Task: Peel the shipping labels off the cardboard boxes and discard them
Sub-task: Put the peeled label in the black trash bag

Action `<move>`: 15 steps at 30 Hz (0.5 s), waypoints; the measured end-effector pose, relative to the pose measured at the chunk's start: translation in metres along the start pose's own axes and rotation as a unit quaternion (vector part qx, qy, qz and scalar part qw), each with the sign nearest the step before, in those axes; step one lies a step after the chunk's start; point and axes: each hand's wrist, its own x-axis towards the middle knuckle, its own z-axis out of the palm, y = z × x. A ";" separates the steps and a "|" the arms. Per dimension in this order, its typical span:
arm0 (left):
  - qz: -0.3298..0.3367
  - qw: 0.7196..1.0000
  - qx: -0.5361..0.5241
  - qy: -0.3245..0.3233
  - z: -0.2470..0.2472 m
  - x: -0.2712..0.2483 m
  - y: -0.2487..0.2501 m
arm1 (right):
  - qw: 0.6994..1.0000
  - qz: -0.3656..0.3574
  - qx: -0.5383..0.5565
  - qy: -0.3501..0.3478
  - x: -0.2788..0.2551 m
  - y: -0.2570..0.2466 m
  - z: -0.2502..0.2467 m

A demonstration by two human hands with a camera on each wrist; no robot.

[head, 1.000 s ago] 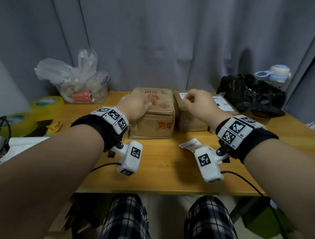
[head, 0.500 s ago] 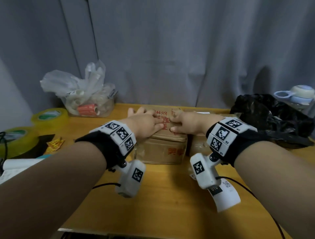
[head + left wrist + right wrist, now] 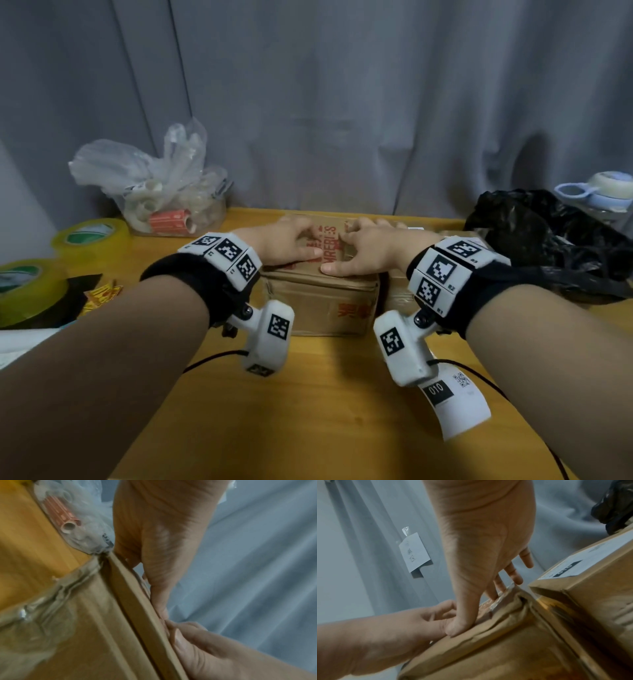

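Note:
A brown cardboard box (image 3: 322, 301) with red print stands mid-table; no label shows on its visible faces. My left hand (image 3: 287, 243) rests on its top, fingers slightly bent, thumb along the front edge (image 3: 163, 534). My right hand (image 3: 370, 250) lies beside it with fingers spread straight on the top and the thumb pressing the front edge (image 3: 479, 534). The two thumbs nearly touch. A second box (image 3: 599, 595) stands just to the right with a white shipping label (image 3: 583, 563) stuck on top. A loose curled label (image 3: 455, 404) lies on the table under my right wrist.
At the back left sits a clear plastic bag (image 3: 154, 192) of tape cores, with two yellow tape rolls (image 3: 92, 236) nearer the left edge. A black plastic bag (image 3: 548, 240) and a pale blue container (image 3: 606, 188) are at the right. A grey curtain hangs behind.
My right hand left the second box's label and came across onto the printed box beside my left hand. The view moved closer and the left fingers bent a little.

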 end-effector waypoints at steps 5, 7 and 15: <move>-0.009 0.995 -0.099 0.023 -0.002 -0.007 0.000 | 0.993 0.022 0.113 -0.012 0.011 -0.004 -0.003; -0.010 0.991 -0.132 0.013 -0.005 -0.008 0.002 | 0.987 0.019 0.157 0.006 0.019 -0.008 -0.004; -0.071 0.971 -0.227 0.032 -0.008 -0.004 -0.019 | 0.976 0.071 0.192 0.069 0.041 -0.006 0.000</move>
